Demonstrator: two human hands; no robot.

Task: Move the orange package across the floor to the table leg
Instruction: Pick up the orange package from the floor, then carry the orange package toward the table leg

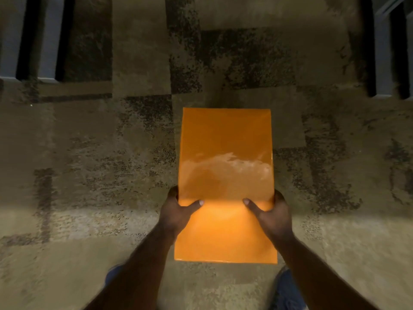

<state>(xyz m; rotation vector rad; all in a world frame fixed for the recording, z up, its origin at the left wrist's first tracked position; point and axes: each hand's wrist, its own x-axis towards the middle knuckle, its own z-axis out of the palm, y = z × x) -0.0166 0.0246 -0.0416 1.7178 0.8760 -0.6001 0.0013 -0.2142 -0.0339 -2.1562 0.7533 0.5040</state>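
Note:
A glossy orange package, a long flat rectangle, fills the middle of the view above the patterned carpet. My left hand grips its left edge, thumb lying across the top face. My right hand grips the right edge the same way. Both hands hold it about two thirds of the way down its length. A grey table leg stands at the far right, well beyond the package. Whether the package rests on the carpet or is lifted off it cannot be told.
Beige carpet with dark blocky patches covers the floor. Grey upright legs with dark gaps stand at the upper left. My knees in blue jeans show at the bottom edge.

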